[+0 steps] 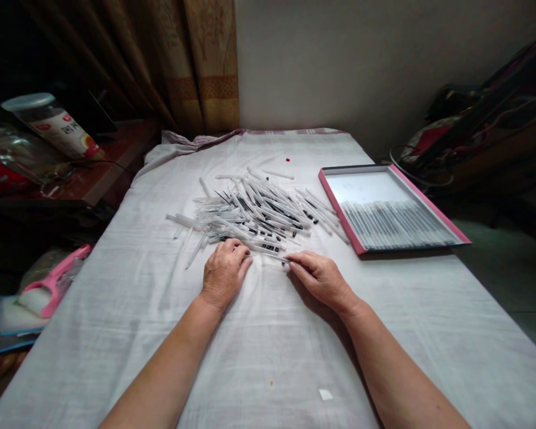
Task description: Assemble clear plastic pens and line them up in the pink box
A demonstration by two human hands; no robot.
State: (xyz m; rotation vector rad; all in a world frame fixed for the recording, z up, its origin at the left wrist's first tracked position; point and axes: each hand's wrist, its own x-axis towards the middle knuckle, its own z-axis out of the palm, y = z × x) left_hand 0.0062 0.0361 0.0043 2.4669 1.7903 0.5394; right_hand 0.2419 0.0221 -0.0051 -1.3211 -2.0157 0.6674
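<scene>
My left hand (226, 268) is closed at the front edge of a heap of loose pen parts (254, 208), its thumb and fingers pinched together. Opposite it, my right hand (319, 277) pinches the right end of a slim, pale pen (274, 257). The pen lies almost level between both hands, and its left end runs into my left fingers, where it is partly hidden. In the heap are translucent white barrels, dark thin refills and small black caps.
A pink-edged box (339, 214) on the right holds a row of pens (393, 223). Beyond the heap lies a small red piece (287, 159); a white scrap (326, 394) is near the front. A lidded plastic jar (62, 128) stands on a side table to the left.
</scene>
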